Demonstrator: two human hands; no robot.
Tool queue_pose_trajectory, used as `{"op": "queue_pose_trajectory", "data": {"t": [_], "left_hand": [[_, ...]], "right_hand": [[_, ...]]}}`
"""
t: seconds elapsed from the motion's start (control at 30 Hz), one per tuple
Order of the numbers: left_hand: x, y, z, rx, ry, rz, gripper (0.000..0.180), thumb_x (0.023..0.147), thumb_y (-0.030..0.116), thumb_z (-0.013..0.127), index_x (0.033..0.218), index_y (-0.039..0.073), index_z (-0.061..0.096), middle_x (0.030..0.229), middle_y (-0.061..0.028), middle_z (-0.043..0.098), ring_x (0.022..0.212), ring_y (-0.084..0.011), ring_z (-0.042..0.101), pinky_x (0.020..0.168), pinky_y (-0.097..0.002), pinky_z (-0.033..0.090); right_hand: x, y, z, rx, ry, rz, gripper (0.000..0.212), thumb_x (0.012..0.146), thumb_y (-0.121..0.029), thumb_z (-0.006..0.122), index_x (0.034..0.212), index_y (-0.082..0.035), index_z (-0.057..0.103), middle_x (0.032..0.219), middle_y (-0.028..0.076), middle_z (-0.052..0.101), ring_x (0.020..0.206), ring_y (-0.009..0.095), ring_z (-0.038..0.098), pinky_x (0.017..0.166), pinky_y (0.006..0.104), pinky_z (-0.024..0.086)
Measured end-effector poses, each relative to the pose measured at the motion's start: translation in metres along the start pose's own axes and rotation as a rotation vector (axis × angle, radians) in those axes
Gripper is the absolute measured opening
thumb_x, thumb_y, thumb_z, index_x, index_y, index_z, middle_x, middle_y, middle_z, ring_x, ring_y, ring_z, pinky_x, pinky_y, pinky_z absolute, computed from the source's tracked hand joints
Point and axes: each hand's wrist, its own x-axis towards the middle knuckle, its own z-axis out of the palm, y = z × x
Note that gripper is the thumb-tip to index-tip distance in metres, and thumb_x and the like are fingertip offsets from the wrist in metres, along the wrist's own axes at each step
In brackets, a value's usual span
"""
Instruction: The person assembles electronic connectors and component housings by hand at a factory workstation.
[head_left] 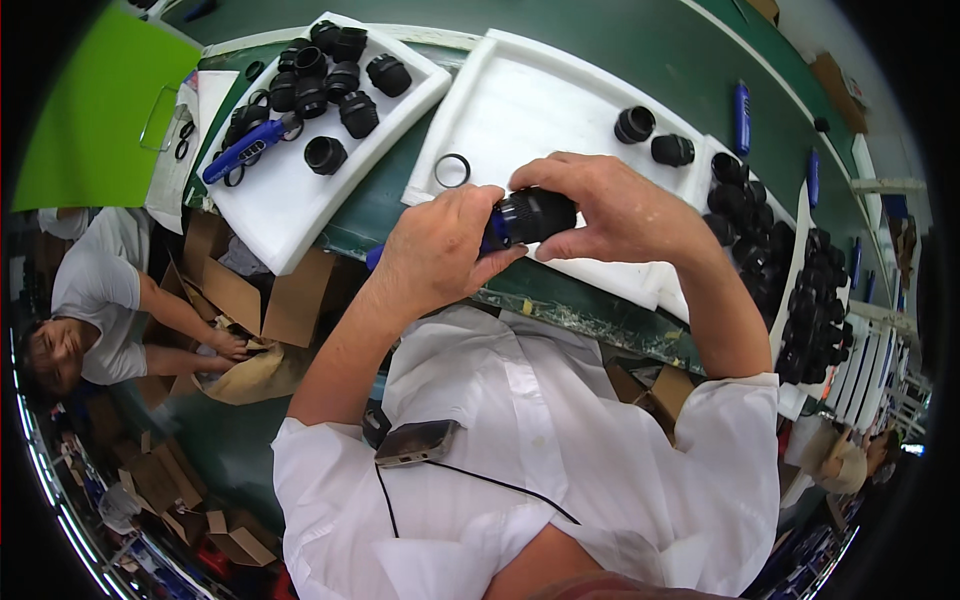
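Observation:
My left hand [440, 245] is closed around a blue tool [493, 238]. Its blue end [375, 257] sticks out below the palm, and the rest is hidden by the fingers. Against the tool's other end sits a black ribbed lens-like barrel [540, 215], gripped by the fingers and thumb of my right hand [610, 205]. Both hands are over the near side of a white foam tray [530, 85]. A thin black ring [452, 170] lies in that tray beside my left hand. Two similar black barrels [634, 125] rest toward its right side.
Another foam tray [300, 225] at left holds several black barrels [358, 114] and a blue-and-black tool [245, 150]. Many dark barrels [815, 310] crowd the right. Blue tools [742, 118] lie on the green table [610, 35]. A person [100, 290] handles something beside cardboard boxes [295, 300].

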Motion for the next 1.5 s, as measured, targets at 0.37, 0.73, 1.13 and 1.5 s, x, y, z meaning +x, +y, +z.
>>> {"op": "queue_pose_trajectory", "data": {"t": [0.37, 0.73, 1.13, 1.5], "left_hand": [[0.009, 0.016, 0.022, -0.091, -0.108, -0.057, 0.06, 0.078, 0.023, 0.085, 0.124, 0.003, 0.053, 0.102, -0.0197, 0.067, 0.093, -0.04, 0.068, 0.077, -0.0457, 0.054], [0.008, 0.028, 0.018, -0.094, -0.293, -0.171, 0.057, 0.079, 0.031, 0.084, 0.119, 0.003, 0.055, 0.1, -0.0195, 0.068, 0.091, -0.0409, 0.069, 0.077, -0.0467, 0.055], [0.013, 0.026, 0.029, 0.02, -0.285, -0.147, 0.051, 0.077, 0.029, 0.085, 0.11, 0.002, 0.056, 0.094, -0.0225, 0.067, 0.088, -0.0427, 0.067, 0.075, -0.0478, 0.053], [0.04, -0.002, 0.034, -0.018, -0.161, -0.216, 0.044, 0.074, 0.026, 0.082, 0.107, 0.005, 0.062, 0.087, -0.0209, 0.071, 0.085, -0.0421, 0.07, 0.072, -0.0463, 0.056]], "right_hand": [[-0.038, 0.007, 0.03, 0.295, 0.282, -0.007, 0.05, 0.08, -0.019, 0.084, 0.119, 0.001, 0.06, 0.101, 0.019, 0.069, 0.09, 0.032, 0.07, 0.075, 0.0409, 0.056], [-0.056, 0.006, 0.042, 0.376, 0.223, 0.296, 0.048, 0.092, -0.027, 0.072, 0.126, 0.004, 0.061, 0.096, 0.019, 0.069, 0.076, 0.023, 0.068, 0.072, 0.0344, 0.056], [-0.043, 0.019, 0.072, 0.563, 0.334, 0.501, 0.038, 0.086, -0.031, 0.076, 0.104, 0.001, 0.066, 0.083, 0.021, 0.069, 0.079, 0.035, 0.069, 0.075, 0.0407, 0.056], [-0.029, 0.05, 0.055, 0.388, 0.463, 0.174, 0.076, 0.078, -0.041, 0.086, 0.132, 0.002, 0.056, 0.12, 0.026, 0.064, 0.106, 0.033, 0.067, 0.09, 0.0419, 0.054]]}}
